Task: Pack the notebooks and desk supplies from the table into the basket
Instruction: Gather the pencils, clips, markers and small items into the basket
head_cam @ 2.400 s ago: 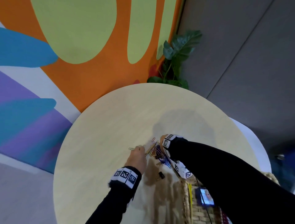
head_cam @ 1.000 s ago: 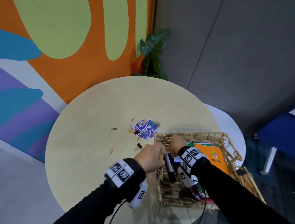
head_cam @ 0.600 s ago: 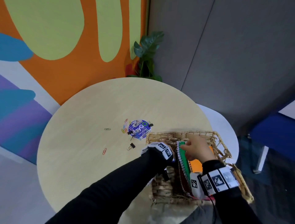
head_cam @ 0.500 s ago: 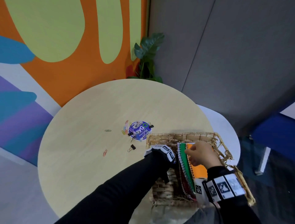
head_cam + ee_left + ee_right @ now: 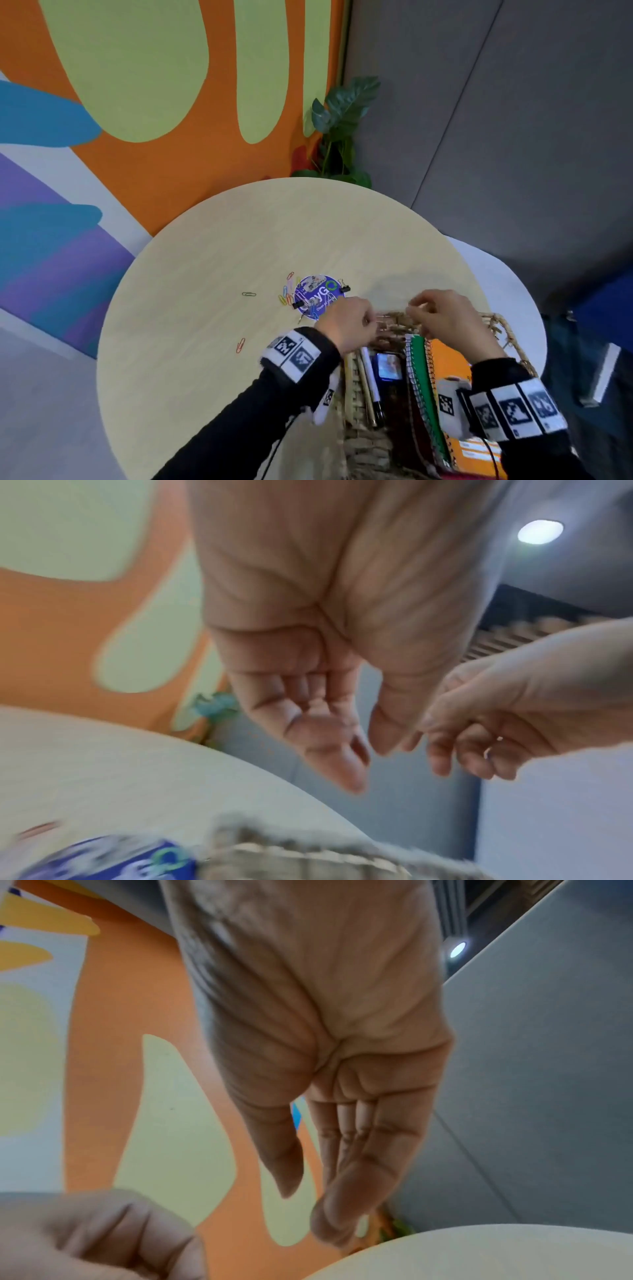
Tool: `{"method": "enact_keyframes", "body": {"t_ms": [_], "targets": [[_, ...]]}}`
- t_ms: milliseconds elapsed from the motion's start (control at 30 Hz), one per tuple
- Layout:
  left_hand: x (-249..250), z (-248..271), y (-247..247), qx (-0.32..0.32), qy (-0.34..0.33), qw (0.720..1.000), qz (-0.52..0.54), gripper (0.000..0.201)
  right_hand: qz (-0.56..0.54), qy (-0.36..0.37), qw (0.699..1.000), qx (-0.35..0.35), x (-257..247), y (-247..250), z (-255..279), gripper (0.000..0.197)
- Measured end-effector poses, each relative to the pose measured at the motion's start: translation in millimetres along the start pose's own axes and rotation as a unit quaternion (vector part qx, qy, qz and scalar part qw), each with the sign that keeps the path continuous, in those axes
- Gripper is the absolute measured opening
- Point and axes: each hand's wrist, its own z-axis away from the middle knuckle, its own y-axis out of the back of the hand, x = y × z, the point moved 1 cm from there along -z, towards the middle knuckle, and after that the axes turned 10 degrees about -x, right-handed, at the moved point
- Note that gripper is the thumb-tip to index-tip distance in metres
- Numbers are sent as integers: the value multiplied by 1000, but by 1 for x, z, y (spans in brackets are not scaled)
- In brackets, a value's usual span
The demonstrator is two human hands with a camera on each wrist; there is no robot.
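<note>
Both hands are hovering over the far rim of the wicker basket [image 5: 503,325], which is sitting at the near right edge of the round table [image 5: 212,260]; the left hand [image 5: 349,323] is holding nothing, its fingers loosely curled in the head view and hanging relaxed with the palm bare in the left wrist view; the right hand [image 5: 442,318] is likewise carrying nothing, its fingers lying fairly straight and close together in the right wrist view (a ring is showing on one finger in the left wrist view).

The spiral notebooks [image 5: 442,373] are already standing on edge in the basket, green and orange covers showing; a marker [image 5: 371,380] and pencils [image 5: 356,383] are lying along the left inside wall, with a small phone-like screen [image 5: 388,366] beside them.

Still out on the table: a round purple sticker [image 5: 315,296] just beyond the left hand, a cluster of coloured paper clips [image 5: 286,296] at its left edge, black binder clips [image 5: 344,289] touching its rim, a dark paper clip [image 5: 249,294] further left, and a red paper clip [image 5: 240,345] nearer the person.

Judged step: notebooks done, hands now between loads, going after the small supplies; the next move is likely calling for a reach to the sticker pile and a fingertip pinch or a sweep, since flat clips on a smooth top are hard to lift; the two stray clips are needing separate pickups; dropped clips could be slipping through the weave.
</note>
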Motion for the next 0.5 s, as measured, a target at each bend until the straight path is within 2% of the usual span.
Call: {"method": "enact_keyframes", "body": {"t_ms": [33, 100, 233, 367, 433, 467, 500], "targets": [[-23, 3, 4, 47, 17, 998, 37, 16, 0, 27, 1000, 3, -15, 0, -10, 8], [-67, 10, 5, 102, 68, 990, 75, 16, -1, 79, 997, -8, -47, -8, -33, 8], [-138, 14, -19, 104, 166, 977, 87, 13, 73, 135, 985, -85, -109, -47, -87, 12], [-167, 18, -40, 107, 207, 964, 127, 9, 245, 82, 941, -216, -144, -110, -133, 16], [-172, 21, -45, 104, 197, 966, 131, 6, 312, 41, 917, -245, -148, -134, -143, 12], [-176, 21, -48, 110, 192, 967, 130, 12, 322, 38, 914, -246, -146, -143, -146, 10], [-179, 22, -50, 117, 186, 966, 135, 18, 317, 33, 917, -239, -143, -152, -149, 21]]}}
